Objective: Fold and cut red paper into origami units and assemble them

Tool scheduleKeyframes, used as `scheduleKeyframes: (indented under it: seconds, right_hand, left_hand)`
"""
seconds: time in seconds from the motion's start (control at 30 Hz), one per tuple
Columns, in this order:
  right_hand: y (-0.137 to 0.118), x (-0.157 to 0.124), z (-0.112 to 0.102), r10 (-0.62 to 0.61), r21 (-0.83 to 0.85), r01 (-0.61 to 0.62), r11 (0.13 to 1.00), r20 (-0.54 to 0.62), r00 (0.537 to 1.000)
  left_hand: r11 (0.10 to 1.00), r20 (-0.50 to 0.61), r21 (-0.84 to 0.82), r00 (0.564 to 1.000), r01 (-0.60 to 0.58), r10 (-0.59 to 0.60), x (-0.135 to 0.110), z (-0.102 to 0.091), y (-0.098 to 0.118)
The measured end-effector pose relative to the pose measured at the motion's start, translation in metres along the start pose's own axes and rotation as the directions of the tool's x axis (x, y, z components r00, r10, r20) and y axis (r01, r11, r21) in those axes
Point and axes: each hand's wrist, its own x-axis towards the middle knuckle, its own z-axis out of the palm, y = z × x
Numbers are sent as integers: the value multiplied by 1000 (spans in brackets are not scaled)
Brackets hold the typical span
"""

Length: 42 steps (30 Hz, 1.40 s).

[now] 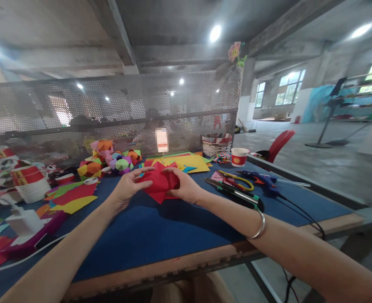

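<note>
Between my two hands is a folded piece of red paper (160, 183), raised a little above the blue table top, with creases and pointed corners. My left hand (131, 185) grips its left side between thumb and fingers. On the right side, my right hand (186, 185) holds it with curled fingers; part of that grip is hidden behind the hand. Just beyond the red paper lie yellow sheets (189, 163) and other coloured sheets, with small blue paper pieces (189, 168) on top.
Scissors with yellow handles (244, 182), a utility knife (233, 192) and a blue glue gun (266, 183) lie at right. Folded paper balls (122, 164), stacked paper cups (31, 183) and a power strip (36, 233) stand left. A basket (216, 145) and paper cup (239, 156) stand behind.
</note>
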Motion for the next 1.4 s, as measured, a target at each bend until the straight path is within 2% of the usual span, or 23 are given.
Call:
scheduleKeyframes:
  seconds: [0.17, 0.33, 0.47, 0.6, 0.67, 0.73, 0.8, 0.83, 0.87, 0.93, 1.0, 1.1, 1.17, 1.23, 1.27, 1.33, 1.4]
  right_hand:
    - [-2, -4, 4, -55, -49, 59, 997, 82, 995]
    - [0, -5, 1, -146, -213, 173, 962, 137, 980]
    - [-2, -9, -2, -226, -405, 270, 874, 154, 962]
    - [-11, -20, -7, -302, -579, 327, 747, 144, 943]
    - [-15, -28, -11, -327, -613, 407, 677, 245, 913]
    - [-18, -39, -16, -324, -603, 503, 620, 387, 863]
    - [-19, -51, -21, -307, -576, 573, 584, 497, 812]
    - [-19, -56, -23, -299, -566, 595, 570, 532, 792]
    - [-19, -61, -25, -291, -564, 612, 555, 557, 777]
    - [-19, -69, -27, -283, -572, 638, 515, 589, 757]
    - [-20, -74, -27, -283, -584, 654, 481, 602, 747]
    - [-22, -80, -24, -288, -589, 656, 472, 600, 746]
    - [-25, -84, -21, -300, -583, 650, 487, 587, 752]
    - [-30, -87, -19, -317, -569, 633, 525, 559, 766]
    - [-33, -88, -18, -321, -557, 620, 552, 544, 775]
    - [-38, -90, -18, -316, -528, 584, 617, 513, 798]
    - [-42, -91, -17, -295, -502, 525, 687, 468, 833]
  left_hand:
    - [993, 3, -95, 997, 73, -73, 2, -6, -2]
    - [980, 19, -148, 991, 135, -133, 4, -8, -4]
    - [971, 73, -122, 977, 207, -199, 0, -4, -4]
    - [967, 157, -30, 956, 254, -247, -12, 6, -7]
    - [968, 174, 41, 952, 247, -251, -18, 11, -12]
    - [966, 166, 113, 954, 231, -248, -26, 15, -16]
    - [965, 145, 217, 973, 146, -180, -37, 19, -18]
    - [956, 145, 286, 983, 64, -109, -44, 20, -18]
    - [912, 176, 400, 984, -89, 19, -51, 20, -17]
    - [748, 309, 555, 925, -365, 222, -67, 20, -13]
    - [596, 454, 601, 841, -532, 293, -81, 18, -10]
    - [409, 555, 619, 742, -671, 376, -91, 15, -12]
    - [341, 587, 589, 678, -733, 443, -92, 16, -16]
    - [323, 576, 567, 646, -757, 501, -91, 20, -19]
    - [335, 551, 565, 647, -754, 527, -92, 22, -19]
    - [391, 501, 556, 671, -733, 546, -93, 26, -19]
    - [486, 472, 548, 732, -681, 492, -95, 29, -18]
